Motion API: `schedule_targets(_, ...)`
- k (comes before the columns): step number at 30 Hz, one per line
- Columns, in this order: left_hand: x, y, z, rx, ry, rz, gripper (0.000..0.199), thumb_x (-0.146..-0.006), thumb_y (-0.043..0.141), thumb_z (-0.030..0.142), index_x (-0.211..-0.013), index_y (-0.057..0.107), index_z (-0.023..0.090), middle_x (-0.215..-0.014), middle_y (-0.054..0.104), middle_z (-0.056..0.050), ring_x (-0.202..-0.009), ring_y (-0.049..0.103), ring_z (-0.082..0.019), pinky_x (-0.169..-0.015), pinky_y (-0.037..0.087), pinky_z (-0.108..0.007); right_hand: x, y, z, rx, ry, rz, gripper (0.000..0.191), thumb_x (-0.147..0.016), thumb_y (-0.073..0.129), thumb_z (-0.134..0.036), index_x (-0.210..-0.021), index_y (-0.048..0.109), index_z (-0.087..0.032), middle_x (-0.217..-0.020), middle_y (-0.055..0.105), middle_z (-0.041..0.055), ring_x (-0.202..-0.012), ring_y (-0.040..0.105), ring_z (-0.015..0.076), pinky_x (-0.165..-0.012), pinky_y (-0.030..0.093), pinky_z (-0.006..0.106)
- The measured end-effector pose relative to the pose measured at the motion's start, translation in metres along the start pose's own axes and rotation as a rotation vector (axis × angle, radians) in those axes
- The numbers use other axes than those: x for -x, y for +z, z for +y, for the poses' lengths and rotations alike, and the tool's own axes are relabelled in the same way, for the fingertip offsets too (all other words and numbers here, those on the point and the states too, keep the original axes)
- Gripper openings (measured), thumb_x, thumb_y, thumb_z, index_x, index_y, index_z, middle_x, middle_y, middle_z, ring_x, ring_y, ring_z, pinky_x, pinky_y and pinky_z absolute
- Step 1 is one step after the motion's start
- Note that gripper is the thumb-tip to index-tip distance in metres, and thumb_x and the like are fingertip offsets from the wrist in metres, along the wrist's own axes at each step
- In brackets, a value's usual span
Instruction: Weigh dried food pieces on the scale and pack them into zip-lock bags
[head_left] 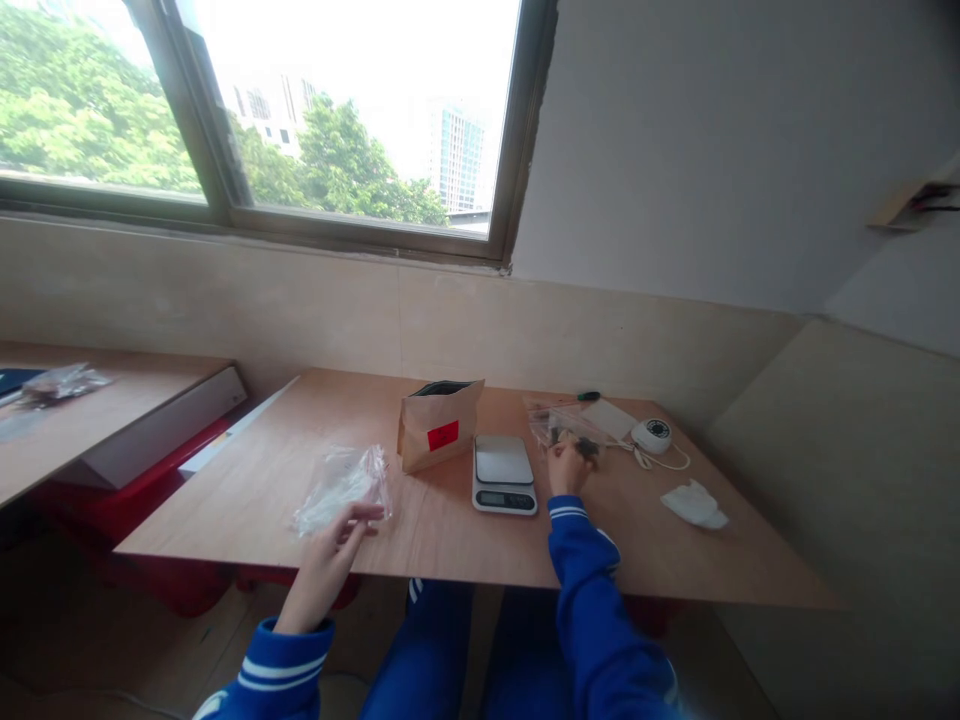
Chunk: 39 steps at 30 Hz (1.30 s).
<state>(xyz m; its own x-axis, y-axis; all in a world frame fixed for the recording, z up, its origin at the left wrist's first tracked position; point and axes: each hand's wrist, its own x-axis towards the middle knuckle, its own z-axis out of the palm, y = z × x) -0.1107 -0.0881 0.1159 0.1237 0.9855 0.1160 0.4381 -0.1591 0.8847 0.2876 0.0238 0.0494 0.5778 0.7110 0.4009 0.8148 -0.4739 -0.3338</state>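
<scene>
My left hand point(341, 550) hovers at the table's front left, fingers apart and holding nothing I can see. Just beyond its fingertips lie crumpled clear plastic bags point(341, 488). To the right, my right hand point(568, 468) has its fingers closed at a clear zip bag point(541, 420) with dark brown pieces point(587, 447) in or on it. What the fingertips pinch is mostly hidden. Between the hands, a white kitchen scale point(504, 472) carries nothing on its plate. An upright kraft paper pouch point(439, 428) with a red label stands left of the scale, its top open.
On the wooden table point(442, 545), a round white device point(651, 435) with a cord and a crumpled white tissue point(694, 504) lie at right. A small dark green object point(589, 396) is near the wall. Another table point(150, 400) with plastic bags stands left, beside red stools point(142, 500).
</scene>
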Motion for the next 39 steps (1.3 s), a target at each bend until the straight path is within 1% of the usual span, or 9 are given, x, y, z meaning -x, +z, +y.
schedule_targets(3, -0.001, 0.024, 0.03, 0.132, 0.081, -0.085, 0.031, -0.085, 0.045, 0.042, -0.093, 0.063, 0.018, -0.092, 0.067, -0.009, -0.083, 0.064, -0.021, -0.076, 0.051, -0.035, -0.002, -0.005, 0.002, -0.008, -0.017, 0.048, 0.023, -0.084, 0.046, -0.029, -0.093, 0.062, -0.016, -0.096, 0.062, 0.0132, -0.093, 0.055, 0.0262, -0.078, 0.035, 0.034)
schedule_targets(8, 0.007, 0.06, 0.057, 0.211, 0.1, -0.31, 0.031, -0.087, 0.045, 0.041, -0.095, 0.063, 0.017, -0.084, 0.066, -0.008, -0.077, 0.062, -0.018, -0.071, 0.05, -0.03, -0.009, 0.007, 0.0, 0.089, 0.037, -0.053, 0.056, -0.075, 0.062, -0.038, -0.117, 0.051, -0.003, -0.114, 0.052, 0.0234, -0.102, 0.05, 0.0328, -0.076, 0.038, 0.036)
schedule_targets(13, 0.019, 0.063, 0.053, 0.25, 0.069, -0.356, 0.033, -0.089, 0.043, 0.042, -0.097, 0.062, 0.016, -0.084, 0.065, -0.008, -0.077, 0.061, -0.018, -0.072, 0.049, -0.029, -0.006, 0.014, 0.008, 0.039, -0.005, -0.063, 0.043, -0.079, 0.054, -0.018, -0.121, 0.051, -0.011, -0.113, 0.056, 0.0185, -0.1, 0.053, 0.028, -0.079, 0.038, 0.034)
schedule_targets(16, 0.02, 0.062, 0.053, 0.273, 0.052, -0.347, 0.033, -0.088, 0.043, 0.043, -0.097, 0.062, 0.016, -0.085, 0.065, -0.008, -0.077, 0.06, -0.018, -0.072, 0.049, -0.03, -0.002, 0.006, 0.018, -0.016, -0.014, -0.076, 0.032, -0.08, 0.048, -0.012, -0.11, 0.058, -0.013, -0.103, 0.062, 0.0134, -0.092, 0.058, 0.0241, -0.078, 0.038, 0.032)
schedule_targets(19, 0.018, 0.066, 0.059, 0.294, 0.041, -0.345, 0.034, -0.087, 0.046, 0.044, -0.094, 0.063, 0.016, -0.086, 0.065, -0.009, -0.077, 0.06, -0.018, -0.071, 0.049, -0.03, 0.002, -0.012, 0.03, -0.061, -0.006, -0.073, 0.023, -0.082, 0.043, -0.014, -0.095, 0.063, -0.015, -0.091, 0.067, 0.009, -0.083, 0.061, 0.0213, -0.073, 0.039, 0.029)
schedule_targets(23, 0.015, 0.077, 0.066, 0.32, 0.037, -0.371, 0.034, -0.085, 0.048, 0.046, -0.09, 0.063, 0.016, -0.087, 0.065, -0.009, -0.075, 0.06, -0.017, -0.07, 0.049, -0.029, 0.015, -0.04, 0.045, -0.228, 0.061, 0.003, 0.023, -0.084, 0.044, -0.026, -0.09, 0.064, -0.016, -0.088, 0.07, 0.0103, -0.076, 0.062, 0.0228, -0.065, 0.04, 0.029)
schedule_targets(30, 0.018, 0.086, 0.062, 0.339, 0.045, -0.437, 0.034, -0.086, 0.047, 0.046, -0.09, 0.063, 0.016, -0.088, 0.065, -0.009, -0.075, 0.06, -0.017, -0.072, 0.049, -0.03, 0.036, -0.074, 0.05, -0.655, 0.08, 0.055, 0.048, -0.077, 0.048, -0.06, -0.076, 0.065, -0.015, -0.08, 0.071, 0.0147, -0.073, 0.064, 0.0263, -0.067, 0.046, 0.034)
schedule_targets(36, 0.016, 0.081, 0.059, 0.314, 0.019, -0.365, 0.035, -0.086, 0.046, 0.046, -0.099, 0.061, 0.017, -0.095, 0.065, -0.009, -0.078, 0.061, -0.018, -0.076, 0.049, -0.033, 0.044, -0.136, 0.029, -0.865, 0.034, 0.272, 0.043, -0.077, 0.053, -0.058, -0.081, 0.059, -0.016, -0.087, 0.068, 0.0129, -0.083, 0.063, 0.0241, -0.079, 0.048, 0.036)
schedule_targets(39, 0.015, 0.086, 0.063, 0.312, 0.002, -0.267, 0.038, -0.084, 0.05, 0.044, -0.113, 0.056, 0.02, -0.112, 0.061, -0.011, -0.092, 0.06, -0.02, -0.084, 0.048, -0.036, 0.061, -0.169, 0.001, -1.013, -0.017, 0.217, 0.037, -0.08, 0.054, -0.053, -0.086, 0.057, -0.017, -0.086, 0.068, 0.0106, -0.081, 0.065, 0.022, -0.077, 0.049, 0.034)
